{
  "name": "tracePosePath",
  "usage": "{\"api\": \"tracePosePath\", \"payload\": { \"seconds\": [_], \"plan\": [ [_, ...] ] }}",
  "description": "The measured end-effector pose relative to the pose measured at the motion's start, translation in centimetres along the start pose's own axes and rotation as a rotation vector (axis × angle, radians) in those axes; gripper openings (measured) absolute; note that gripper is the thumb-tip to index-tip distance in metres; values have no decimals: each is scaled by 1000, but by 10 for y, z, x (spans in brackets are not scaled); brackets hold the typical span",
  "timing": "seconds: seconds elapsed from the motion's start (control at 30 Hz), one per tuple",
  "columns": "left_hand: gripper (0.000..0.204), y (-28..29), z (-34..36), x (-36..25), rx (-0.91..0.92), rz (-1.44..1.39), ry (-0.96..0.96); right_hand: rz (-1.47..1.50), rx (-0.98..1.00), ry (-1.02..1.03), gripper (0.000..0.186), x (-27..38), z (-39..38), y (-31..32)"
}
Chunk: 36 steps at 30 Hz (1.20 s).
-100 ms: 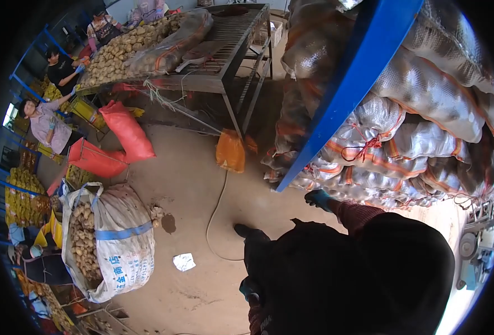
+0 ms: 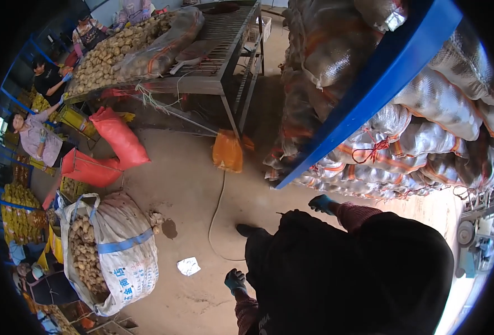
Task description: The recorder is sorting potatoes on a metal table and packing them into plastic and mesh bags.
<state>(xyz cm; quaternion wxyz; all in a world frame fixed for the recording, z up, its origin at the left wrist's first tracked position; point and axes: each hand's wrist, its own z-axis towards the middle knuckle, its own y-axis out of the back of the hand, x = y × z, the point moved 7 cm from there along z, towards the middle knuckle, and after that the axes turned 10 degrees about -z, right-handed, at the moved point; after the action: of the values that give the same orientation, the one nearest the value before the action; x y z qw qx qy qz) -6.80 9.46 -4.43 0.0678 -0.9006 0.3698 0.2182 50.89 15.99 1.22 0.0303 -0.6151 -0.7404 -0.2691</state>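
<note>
- The wearer's left hand point(image 2: 235, 281), in a dark blue-green glove, hangs over the floor point(image 2: 174, 178); its fingers are bent toward the palm, and I cannot tell whether their tips press together.
- The right hand point(image 2: 321, 204), gloved alike, hangs farther up the view with fingers partly curled; I cannot tell whether it pinches anything.
- Nearest the right hand is a tall stack of filled sacks point(image 2: 437, 103), pale and shiny with orange stripes, filling the upper right; a blue beam point(image 2: 370, 89) slants across its front.
- Nearest the left hand are a crumpled white scrap point(image 2: 189, 266) on the floor, to its left, and a thin hose point(image 2: 212, 223) curving above it.
- The wearer's black clothing point(image 2: 336, 268) fills the lower right, one dark shoe point(image 2: 248, 230) showing beside it.
- At left, a big white bag point(image 2: 129, 262) with a blue band gapes open, full of potatoes point(image 2: 84, 248).
- At the top, a slatted metal table point(image 2: 235, 33) bears more potatoes; an orange bag point(image 2: 228, 153) sits by its leg.
- Co-workers point(image 2: 40, 137) stand along the table's far left side, near red sacks point(image 2: 121, 137).
</note>
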Motion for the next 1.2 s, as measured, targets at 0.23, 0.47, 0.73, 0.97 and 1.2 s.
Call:
{"api": "tracePosePath", "payload": {
  "seconds": [0.23, 0.47, 0.73, 0.97, 1.2],
  "plan": [
    [25, -137, 65, -229, 303, 257, -56, 126, -66, 65, 27, 34, -8, -54],
    [7, -285, 87, -310, 404, 283, -216, -220, -69, 215, 27, 127, 76, -87],
    [11, -294, 116, -325, 152, 400, -203, 24, -247, 595, 27, 412, 78, -28],
    [13, -283, 187, -372, 189, 1104, -657, 289, -289, 740, 29, 654, 30, 24],
    [14, -355, 245, -524, 237, 579, -378, 614, -545, 982, 48, 812, 70, 38]
  ]
}}
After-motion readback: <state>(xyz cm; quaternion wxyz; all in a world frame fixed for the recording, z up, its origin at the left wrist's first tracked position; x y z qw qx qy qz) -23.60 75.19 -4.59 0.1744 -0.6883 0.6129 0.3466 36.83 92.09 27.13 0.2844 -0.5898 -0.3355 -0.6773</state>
